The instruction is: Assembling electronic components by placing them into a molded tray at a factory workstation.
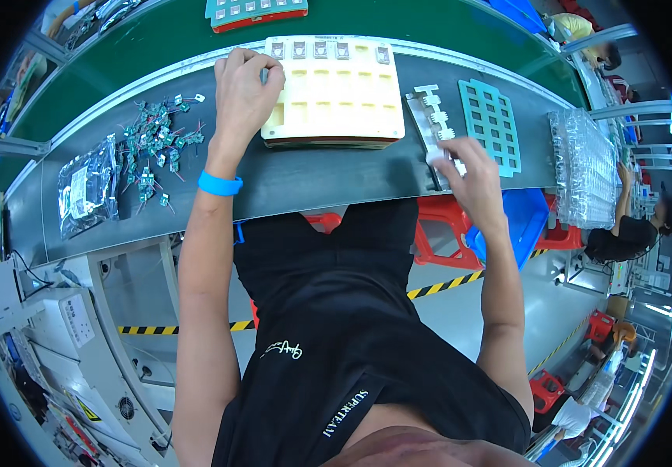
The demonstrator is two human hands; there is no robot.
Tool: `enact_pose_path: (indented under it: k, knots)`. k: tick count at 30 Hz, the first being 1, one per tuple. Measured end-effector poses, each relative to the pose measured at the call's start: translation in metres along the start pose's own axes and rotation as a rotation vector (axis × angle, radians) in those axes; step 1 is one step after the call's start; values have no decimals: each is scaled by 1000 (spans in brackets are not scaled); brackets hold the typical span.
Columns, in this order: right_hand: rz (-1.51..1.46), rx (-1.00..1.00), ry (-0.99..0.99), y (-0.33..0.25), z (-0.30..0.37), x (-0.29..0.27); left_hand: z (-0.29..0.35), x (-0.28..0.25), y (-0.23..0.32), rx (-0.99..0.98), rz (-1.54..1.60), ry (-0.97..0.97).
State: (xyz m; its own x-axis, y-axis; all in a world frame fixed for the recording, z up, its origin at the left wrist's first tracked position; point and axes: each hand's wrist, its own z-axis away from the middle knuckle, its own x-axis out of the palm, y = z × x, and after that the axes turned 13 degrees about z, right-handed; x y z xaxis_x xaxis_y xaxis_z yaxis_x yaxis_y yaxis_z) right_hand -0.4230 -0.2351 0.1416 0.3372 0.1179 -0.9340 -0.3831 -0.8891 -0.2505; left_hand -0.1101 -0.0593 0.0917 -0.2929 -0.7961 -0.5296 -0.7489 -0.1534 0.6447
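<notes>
My left hand [244, 92] is closed in a pinch at the left edge of a cream tray [297, 123]. A small bluish-grey bit shows between its thumb and fingers, too small to name. Several small square metallic parts [320, 51] sit in the tray's far row; the nearer pockets I can see hold none. To the right, my right hand [472, 175] curls its fingers and thumb together at the near end of a white toothed strip [434, 117] on a narrow holder. Something white shows by those fingers, but what they grip is hidden.
Small green circuit boards with wires [153, 136] lie heaped at left, beside a silvery bag [88, 187]. A teal tray with square openings [492, 124] lies right of the strip. Clear bubbled plastic packs [583, 167] stand at the bench's right end. Beyond runs a green conveyor surface [429, 27].
</notes>
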Motion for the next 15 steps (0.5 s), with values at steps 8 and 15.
enact_pose_path:
  k: [8, 15]
  knots:
    - [51, -74, 137, -20, -146, 36, 5, 15, 0, -58, -15, 104]
    - [269, -54, 27, -28, -204, 71, 12, 17, 1, -90, 97, 226]
